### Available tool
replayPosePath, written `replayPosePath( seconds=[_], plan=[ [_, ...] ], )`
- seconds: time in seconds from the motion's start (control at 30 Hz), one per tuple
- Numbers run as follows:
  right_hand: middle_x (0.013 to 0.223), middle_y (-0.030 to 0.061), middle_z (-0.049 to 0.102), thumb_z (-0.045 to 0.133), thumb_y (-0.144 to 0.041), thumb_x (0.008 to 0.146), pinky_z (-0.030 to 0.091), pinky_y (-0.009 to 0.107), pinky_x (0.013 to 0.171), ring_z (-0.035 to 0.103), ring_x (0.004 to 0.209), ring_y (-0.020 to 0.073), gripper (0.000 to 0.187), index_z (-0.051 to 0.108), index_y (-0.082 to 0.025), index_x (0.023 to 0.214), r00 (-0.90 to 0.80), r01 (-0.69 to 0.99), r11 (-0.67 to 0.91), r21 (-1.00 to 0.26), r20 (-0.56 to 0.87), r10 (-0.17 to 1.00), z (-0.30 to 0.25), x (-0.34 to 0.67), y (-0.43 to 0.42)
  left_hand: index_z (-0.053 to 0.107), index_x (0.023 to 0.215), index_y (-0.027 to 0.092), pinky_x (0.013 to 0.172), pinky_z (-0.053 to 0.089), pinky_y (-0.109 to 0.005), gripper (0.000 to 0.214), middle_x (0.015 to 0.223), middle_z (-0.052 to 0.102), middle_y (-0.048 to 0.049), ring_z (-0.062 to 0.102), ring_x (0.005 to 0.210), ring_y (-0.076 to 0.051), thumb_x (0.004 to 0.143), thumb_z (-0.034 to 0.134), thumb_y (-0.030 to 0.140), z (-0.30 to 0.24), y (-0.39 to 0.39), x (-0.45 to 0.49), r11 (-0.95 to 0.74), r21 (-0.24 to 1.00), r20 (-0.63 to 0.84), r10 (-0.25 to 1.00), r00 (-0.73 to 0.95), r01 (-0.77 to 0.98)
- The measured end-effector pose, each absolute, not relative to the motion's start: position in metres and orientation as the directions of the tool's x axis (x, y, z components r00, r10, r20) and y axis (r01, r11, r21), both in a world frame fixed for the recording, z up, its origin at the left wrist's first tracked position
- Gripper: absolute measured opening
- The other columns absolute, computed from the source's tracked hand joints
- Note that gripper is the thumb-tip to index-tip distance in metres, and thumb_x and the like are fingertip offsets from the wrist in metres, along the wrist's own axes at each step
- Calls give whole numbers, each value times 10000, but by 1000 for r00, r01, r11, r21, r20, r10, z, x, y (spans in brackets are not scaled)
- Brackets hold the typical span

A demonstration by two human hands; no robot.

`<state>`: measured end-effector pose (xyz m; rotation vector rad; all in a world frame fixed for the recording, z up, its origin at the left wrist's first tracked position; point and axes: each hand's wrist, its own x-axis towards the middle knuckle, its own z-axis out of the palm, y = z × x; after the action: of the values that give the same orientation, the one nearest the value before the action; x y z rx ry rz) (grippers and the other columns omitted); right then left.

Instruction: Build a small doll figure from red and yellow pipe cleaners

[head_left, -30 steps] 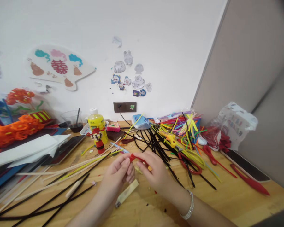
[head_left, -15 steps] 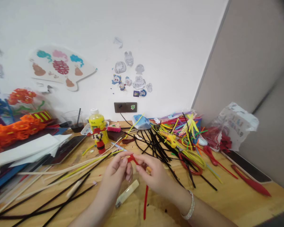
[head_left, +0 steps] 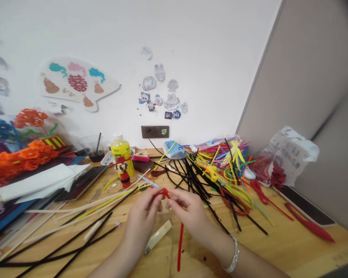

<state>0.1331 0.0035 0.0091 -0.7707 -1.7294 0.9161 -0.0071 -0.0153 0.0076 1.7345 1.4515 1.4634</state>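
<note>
One legible mark is present: a red double-happiness character (head_left: 77, 83), centred on a cream fan-shaped board (head_left: 78, 83) fixed to the white wall (head_left: 208, 61), between teal and pink cloud motifs. The label on the yellow plastic bottle (head_left: 121, 152) and the printing on the crumpled clear plastic bag (head_left: 292, 148) are too small or blurred to read. The small green sticker (head_left: 164, 131) on the dark brown wall switch plate (head_left: 155, 131) is likewise illegible.
</note>
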Motion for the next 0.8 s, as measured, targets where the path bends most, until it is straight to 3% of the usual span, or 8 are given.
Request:
replayPosePath(
  seconds=[0.17, 0.33, 0.63, 0.8],
  plan=[
    [744, 33, 662, 502, -161, 764, 512, 245, 601, 619, 653, 133, 299, 625, -171, 1037, -275, 72, 520, -851, 484, 831, 9, 134, 2, 621, 989, 138, 569, 470, -255, 300, 697, 668, -36, 584, 522, -138, 778, 495, 311, 4, -16, -11, -416, 689, 547, 836, -49, 594],
    [770, 46, 662, 494, -158, 768, 511, 248, 617, 618, 675, 137, 290, 625, -165, 1027, -285, 113, 550, -827, 503, 816, 11, 135, 0, 614, 996, 97, 552, 478, -230, 309, 609, 654, -23, 588, 499, -127, 815, 445, 282, 6, -17, -10, -470, 604, 614, 789, 0, 644],
    [779, 42, 663, 476, -142, 773, 503, 246, 634, 609, 676, 132, 302, 610, -163, 1043, -290, 191, 640, -745, 580, 761, 9, 137, 2, 608, 998, 136, 540, 471, -211, 271, 580, 625, 13, 577, 493, -107, 828, 435, 257, 8, -19, -10, -509, 571, 656, 755, 16, 644],
    [844, 57, 673, 462, -151, 789, 498, 266, 682, 612, 733, 146, 285, 612, -172, 1030, -331, 221, 691, -689, 613, 717, 12, 139, -1, 605, 1000, 145, 534, 459, -209, 264, 570, 603, 22, 565, 494, -103, 829, 438, 257, 7, -20, -9, -493, 611, 629, 777, -1, 620]
  ],
)
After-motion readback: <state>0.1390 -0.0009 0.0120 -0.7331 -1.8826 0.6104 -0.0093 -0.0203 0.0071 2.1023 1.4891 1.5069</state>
